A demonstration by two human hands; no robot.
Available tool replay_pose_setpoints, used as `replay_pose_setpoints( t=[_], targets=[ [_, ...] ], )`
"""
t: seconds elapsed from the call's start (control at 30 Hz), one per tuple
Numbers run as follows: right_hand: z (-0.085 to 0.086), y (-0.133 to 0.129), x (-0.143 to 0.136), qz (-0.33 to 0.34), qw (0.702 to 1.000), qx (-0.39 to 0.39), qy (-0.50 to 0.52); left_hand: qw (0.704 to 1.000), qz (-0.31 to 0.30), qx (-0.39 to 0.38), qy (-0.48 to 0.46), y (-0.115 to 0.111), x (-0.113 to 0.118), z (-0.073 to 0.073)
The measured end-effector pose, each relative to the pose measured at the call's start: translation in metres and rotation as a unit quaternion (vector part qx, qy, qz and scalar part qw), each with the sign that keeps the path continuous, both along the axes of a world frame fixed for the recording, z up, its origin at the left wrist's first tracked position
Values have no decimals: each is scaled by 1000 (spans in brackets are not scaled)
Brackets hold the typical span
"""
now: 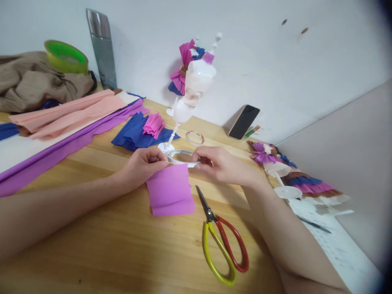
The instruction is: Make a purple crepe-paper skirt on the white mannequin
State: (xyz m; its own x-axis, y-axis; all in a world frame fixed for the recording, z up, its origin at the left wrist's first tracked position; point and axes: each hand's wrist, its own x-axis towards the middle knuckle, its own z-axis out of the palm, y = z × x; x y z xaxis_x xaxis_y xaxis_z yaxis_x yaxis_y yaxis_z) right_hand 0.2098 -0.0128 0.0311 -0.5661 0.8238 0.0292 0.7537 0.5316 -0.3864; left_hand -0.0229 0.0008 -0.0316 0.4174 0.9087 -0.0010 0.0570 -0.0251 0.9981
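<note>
A square piece of purple crepe paper point(171, 192) lies on the table in front of me. At its upper left corner, the thumb and fingers of my left hand point(144, 166) are pinched together; whether a tape end is also between them is hidden. My right hand point(222, 164) grips a roll of white tape point(174, 155) by its right side, just above the paper's top edge. Scissors point(209, 214) with one yellow and one red handle lie below my right hand, blades slightly apart and pointing away.
Behind the hands stands a white doll-like figure point(183, 111) with paper ruffles. Folded blue paper point(131, 132) and pink paper point(154, 125) lie beside it. Long crepe sheets point(76, 110) and a bottle point(104, 53) are left; a phone point(244, 121) and another decorated figure point(277, 168) are right.
</note>
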Motion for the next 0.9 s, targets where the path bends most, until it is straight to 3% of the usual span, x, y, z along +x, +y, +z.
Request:
replay_pose_setpoints(
  t=[0.2, 0.5, 0.7, 0.8, 0.9],
  targets=[
    [4, -1, 1, -2, 1000, -10, 1, 1000, 6, -7, 13, -1, 1, 4],
    [4, -2, 0, 21, 998, -36, 45, 998, 24, 25, 44, -1, 1, -2],
    [4, -2, 3, 37, 996, -55, 67, 997, 4, 52, 64, -4, -4, -1],
    [5, 0, 6, 44, 992, -72, 94, 993, 18, 106, 49, -1, -9, -2],
    [4, 1, 9, 48, 986, -90, 131, 984, -34, 173, 30, 2, -14, 0]
  ],
)
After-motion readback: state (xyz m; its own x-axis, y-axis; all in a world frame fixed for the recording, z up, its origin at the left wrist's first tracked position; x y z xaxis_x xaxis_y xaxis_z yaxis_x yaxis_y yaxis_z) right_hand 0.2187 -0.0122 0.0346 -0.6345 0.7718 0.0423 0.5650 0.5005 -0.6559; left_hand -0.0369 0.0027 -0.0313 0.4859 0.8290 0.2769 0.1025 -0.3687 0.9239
